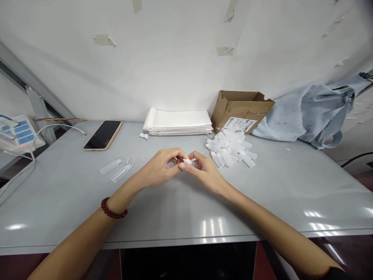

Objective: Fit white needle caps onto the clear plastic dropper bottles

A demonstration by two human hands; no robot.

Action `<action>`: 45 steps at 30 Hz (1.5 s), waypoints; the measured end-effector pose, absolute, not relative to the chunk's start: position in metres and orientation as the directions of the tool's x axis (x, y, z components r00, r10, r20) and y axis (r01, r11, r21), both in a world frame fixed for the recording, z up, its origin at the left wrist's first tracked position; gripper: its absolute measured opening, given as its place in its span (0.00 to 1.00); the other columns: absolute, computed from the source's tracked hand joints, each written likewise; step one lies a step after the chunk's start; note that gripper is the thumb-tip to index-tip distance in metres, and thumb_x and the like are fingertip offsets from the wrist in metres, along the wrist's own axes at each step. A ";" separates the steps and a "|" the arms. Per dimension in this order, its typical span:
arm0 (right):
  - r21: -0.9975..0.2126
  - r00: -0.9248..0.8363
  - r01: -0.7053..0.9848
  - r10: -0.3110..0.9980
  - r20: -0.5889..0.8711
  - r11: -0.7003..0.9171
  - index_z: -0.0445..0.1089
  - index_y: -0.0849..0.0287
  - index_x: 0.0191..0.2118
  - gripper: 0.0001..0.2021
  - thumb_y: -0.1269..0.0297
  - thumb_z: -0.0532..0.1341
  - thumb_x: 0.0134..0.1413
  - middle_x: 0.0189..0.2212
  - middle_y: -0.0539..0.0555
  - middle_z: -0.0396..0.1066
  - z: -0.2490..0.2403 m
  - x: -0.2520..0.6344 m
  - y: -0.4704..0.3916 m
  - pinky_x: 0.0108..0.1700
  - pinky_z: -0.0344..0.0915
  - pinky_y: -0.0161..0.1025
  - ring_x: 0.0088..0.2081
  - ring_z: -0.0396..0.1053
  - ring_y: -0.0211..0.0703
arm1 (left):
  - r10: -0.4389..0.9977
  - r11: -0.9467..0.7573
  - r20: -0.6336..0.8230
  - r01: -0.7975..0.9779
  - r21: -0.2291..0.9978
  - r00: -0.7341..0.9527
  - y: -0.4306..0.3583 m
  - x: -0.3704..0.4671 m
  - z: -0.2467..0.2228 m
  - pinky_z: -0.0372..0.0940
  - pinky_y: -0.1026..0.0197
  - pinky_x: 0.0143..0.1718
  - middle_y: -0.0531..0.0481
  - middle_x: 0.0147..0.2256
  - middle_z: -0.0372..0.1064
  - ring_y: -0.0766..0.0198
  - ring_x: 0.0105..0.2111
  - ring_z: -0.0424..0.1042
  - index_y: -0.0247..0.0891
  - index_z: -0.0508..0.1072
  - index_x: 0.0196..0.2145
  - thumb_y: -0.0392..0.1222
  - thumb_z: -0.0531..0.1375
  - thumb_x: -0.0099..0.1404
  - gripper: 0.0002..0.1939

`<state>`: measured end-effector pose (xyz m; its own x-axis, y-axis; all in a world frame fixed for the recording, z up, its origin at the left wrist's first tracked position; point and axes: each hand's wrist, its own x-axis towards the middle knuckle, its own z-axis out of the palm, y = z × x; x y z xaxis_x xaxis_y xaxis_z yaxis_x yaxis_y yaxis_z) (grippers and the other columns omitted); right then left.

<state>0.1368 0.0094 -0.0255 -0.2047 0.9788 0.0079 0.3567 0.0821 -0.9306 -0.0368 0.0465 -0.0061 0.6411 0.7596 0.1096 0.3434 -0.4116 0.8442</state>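
- 2 bare hands meet at the middle of the table [186, 221] in the head view; the fingers of the left hand [163, 166] and right hand [206, 173] pinch a small white piece [187, 161] between them, just above the grey surface.
- Fingers cover much of that piece, so its full shape is hard to make out; the left thumb and index tip close in on it from 1 side, the right thumb lies across its near edge, and the other fingertips are partly hidden.
- The pile of translucent pouches [230, 149] overlaps too much to count and hides the lower corner of the cardboard box [241, 111]; the print on the box label is too small to read.
- The power strip [21, 134] is cut off at the left edge, and a dark sleeve [335, 273] at the bottom right.
- Left of the hands lie 2 clear, flat, narrow-necked pouches [118, 170], smooth and glossy, with a thin looped strand by the nearer neck.
- Behind the hands, a stack of white flat sleeves [179, 122] has layered edges, with 1 small white lump [143, 136] in front.
- Crumpled pale-blue speckled cloth [303, 112], a smooth dark-screened phone [103, 135] and a beaded dark-red bracelet [113, 210] on the left wrist also show.
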 end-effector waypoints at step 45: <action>-0.871 -0.070 0.478 0.994 0.086 0.109 0.58 0.57 0.27 0.19 0.51 0.66 0.45 0.18 0.42 0.52 -0.023 0.143 0.017 0.23 0.47 0.32 0.21 0.51 0.32 | 0.767 -0.217 -0.079 0.373 0.902 0.637 0.049 -0.037 -0.004 0.60 0.67 0.25 0.54 0.19 0.65 0.72 0.19 0.63 0.32 0.70 0.22 0.43 0.51 0.66 0.19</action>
